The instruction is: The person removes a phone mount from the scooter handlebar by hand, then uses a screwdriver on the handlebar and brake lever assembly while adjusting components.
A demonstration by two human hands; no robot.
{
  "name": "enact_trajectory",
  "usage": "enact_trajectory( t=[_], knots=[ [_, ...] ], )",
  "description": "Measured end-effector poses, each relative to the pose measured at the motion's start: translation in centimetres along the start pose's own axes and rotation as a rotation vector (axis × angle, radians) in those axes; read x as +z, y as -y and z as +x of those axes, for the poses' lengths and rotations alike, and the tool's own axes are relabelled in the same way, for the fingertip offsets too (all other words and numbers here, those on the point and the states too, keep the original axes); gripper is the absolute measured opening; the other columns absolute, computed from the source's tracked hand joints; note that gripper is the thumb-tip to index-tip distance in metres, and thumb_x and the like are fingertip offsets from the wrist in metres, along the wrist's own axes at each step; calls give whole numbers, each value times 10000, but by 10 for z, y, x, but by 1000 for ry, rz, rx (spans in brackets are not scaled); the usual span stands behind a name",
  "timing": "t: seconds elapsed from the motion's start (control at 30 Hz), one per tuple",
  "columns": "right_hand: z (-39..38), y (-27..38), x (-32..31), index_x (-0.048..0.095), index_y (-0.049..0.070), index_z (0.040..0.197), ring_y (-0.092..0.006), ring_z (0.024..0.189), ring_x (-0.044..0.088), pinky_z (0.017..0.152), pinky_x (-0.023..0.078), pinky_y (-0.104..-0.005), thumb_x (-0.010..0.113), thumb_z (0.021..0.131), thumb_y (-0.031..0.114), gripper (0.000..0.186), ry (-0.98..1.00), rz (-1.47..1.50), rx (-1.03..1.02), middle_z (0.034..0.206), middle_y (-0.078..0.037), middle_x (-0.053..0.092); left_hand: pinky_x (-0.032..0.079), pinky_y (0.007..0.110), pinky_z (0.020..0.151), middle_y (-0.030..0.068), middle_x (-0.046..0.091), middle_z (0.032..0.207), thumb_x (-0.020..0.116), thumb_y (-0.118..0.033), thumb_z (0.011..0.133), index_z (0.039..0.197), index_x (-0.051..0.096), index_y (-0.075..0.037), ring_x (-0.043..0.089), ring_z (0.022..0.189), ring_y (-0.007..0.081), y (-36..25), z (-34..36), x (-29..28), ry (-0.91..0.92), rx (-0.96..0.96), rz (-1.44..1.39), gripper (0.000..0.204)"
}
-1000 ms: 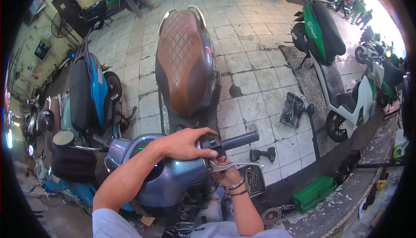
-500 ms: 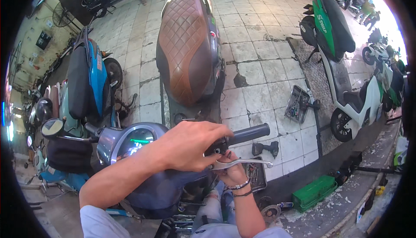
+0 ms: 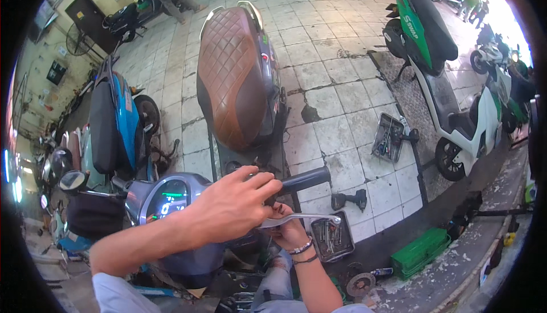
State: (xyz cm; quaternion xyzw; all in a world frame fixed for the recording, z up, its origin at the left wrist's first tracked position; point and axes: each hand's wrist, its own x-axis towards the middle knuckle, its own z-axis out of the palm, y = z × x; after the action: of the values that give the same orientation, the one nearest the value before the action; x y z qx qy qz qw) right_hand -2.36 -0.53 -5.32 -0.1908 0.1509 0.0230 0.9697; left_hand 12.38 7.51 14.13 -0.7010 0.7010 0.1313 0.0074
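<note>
My left hand (image 3: pixel 236 206) reaches across the scooter's front and curls over the handlebar's right end, at the inner end of the black rubber grip (image 3: pixel 307 179). Just below, a silver brake lever (image 3: pixel 310 217) sticks out to the right. Under the lever's inner end, my right hand (image 3: pixel 289 232), with bracelets at the wrist, has its fingers pinched together near the pivot. What they hold is hidden behind the lever and my left hand. The scooter's dashboard display (image 3: pixel 171 198) is lit, left of my left forearm. Beyond the handlebar is the brown quilted seat (image 3: pixel 232 79).
A tray of tools (image 3: pixel 351 250) lies below the lever, with a cordless power tool (image 3: pixel 349 199) beyond it. Another tool tray (image 3: pixel 390 137) sits farther right. A green toolbox (image 3: pixel 420 252) is at lower right. Blue (image 3: pixel 126 111) and white-green (image 3: pixel 456 105) scooters stand on either side.
The handlebar grip, lever and both hands appear farther left as the view shifts. My left hand's fingers lie more bunched over the bar. More of the near tool tray shows.
</note>
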Motion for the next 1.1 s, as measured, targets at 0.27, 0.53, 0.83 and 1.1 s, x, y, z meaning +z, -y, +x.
enact_trajectory(
  t=[0.27, 0.53, 0.83, 1.1],
  knots=[
    [-3, -6, -7, 667, 101, 1172, 14, 818, 623, 618, 447, -155, 624, 1052, 256, 201, 152, 86, -1, 1017, 69, 685, 402, 452, 1094, 105, 605, 1264, 669, -215, 849, 972, 816, -145, 554, 1179, 275, -35, 34, -31, 467, 122, 498, 204],
    [7, -9, -12, 695, 107, 1162, 7, 681, 552, 534, 358, -173, 643, 1046, 247, 189, -55, -6, 34, 1055, 53, 729, 511, 456, 985, 118, 683, 1193, 750, -45, 799, 1078, 653, -67, 645, 1152, 347, 13, 12, -53, 42, -245, -228, 297],
    [4, -9, -3, 679, 105, 1184, 6, 578, 440, 487, 262, -189, 635, 1039, 219, 190, -20, -13, 42, 933, 62, 708, 535, 422, 767, 67, 624, 925, 803, -172, 806, 1015, 714, -109, 663, 879, 307, -12, -9, -31, -60, -198, -61, 236],
    [7, -8, -3, 640, 82, 1224, -17, 598, 474, 507, 319, -188, 593, 1027, 159, 216, -63, 41, 66, 1122, -18, 751, 545, 423, 832, 101, 660, 1007, 761, -156, 856, 1037, 678, -80, 684, 958, 325, -8, -14, -18, -94, -470, -213, 213]
  ],
)
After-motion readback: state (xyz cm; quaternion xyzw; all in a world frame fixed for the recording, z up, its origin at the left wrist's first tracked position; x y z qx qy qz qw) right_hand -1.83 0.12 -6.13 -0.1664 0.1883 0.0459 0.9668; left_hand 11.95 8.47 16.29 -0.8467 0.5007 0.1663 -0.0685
